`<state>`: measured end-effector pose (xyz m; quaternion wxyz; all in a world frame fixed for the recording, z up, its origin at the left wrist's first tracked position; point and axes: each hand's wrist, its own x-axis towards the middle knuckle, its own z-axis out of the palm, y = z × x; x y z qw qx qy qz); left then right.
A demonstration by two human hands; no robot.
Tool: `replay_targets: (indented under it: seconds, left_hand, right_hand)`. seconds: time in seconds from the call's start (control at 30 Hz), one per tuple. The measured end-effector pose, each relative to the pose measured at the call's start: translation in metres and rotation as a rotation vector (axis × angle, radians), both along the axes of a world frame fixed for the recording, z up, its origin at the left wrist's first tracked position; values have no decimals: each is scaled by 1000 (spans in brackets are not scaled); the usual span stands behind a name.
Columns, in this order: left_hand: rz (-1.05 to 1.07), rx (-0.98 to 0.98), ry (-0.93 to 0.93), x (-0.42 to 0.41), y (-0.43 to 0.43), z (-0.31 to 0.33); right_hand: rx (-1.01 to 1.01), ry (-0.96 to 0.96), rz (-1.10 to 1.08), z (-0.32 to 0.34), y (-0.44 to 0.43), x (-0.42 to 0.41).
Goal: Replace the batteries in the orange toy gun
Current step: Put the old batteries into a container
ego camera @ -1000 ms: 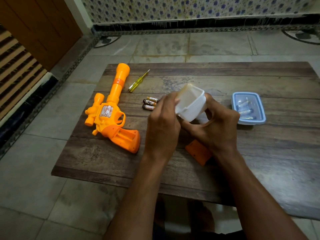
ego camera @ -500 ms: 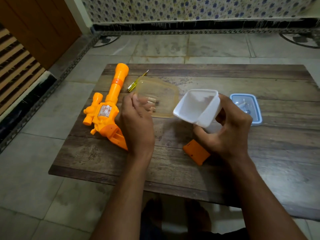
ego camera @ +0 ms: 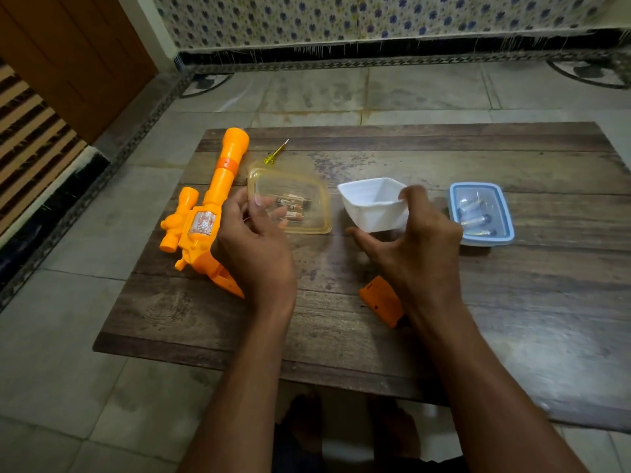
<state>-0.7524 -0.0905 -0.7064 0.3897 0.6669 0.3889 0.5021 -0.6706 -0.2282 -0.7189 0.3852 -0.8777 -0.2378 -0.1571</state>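
The orange toy gun (ego camera: 205,213) lies on the left of the wooden table (ego camera: 478,302), its grip partly behind my left hand (ego camera: 252,247). That hand pinches the left edge of a translucent yellow lid (ego camera: 307,189). Three used batteries (ego camera: 290,208) on the table show through the lid. My right hand (ego camera: 413,250) holds an empty white container (ego camera: 374,206) upright, fingers on its right rim and thumb stretched along its base. The orange battery cover (ego camera: 380,298) lies near my right wrist.
A yellow-handled screwdriver (ego camera: 275,155) lies behind the lid. A closed blue-rimmed box (ego camera: 481,213) with batteries inside stands at the right. A small screw (ego camera: 362,304) lies beside the cover. Tiled floor surrounds the low table.
The lid came off the white container. My left hand carried the lid left over the batteries. My right hand turned the container upright and lowered it toward the table.
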Motion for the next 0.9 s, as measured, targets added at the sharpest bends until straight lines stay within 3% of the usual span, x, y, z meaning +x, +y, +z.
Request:
replay_targets:
  seconds: [0.33, 0.47, 0.9]
  left_hand:
    - [4, -89, -46, -1, 2, -1]
    - [-14, -80, -49, -1, -1, 0]
    - [-52, -87, -67, 0, -5, 2]
  right_hand:
    - [-411, 232, -114, 18, -1, -16]
    - [-445, 300, -120, 20, 2, -18]
    - [-425, 275, -104, 19, 6, -17]
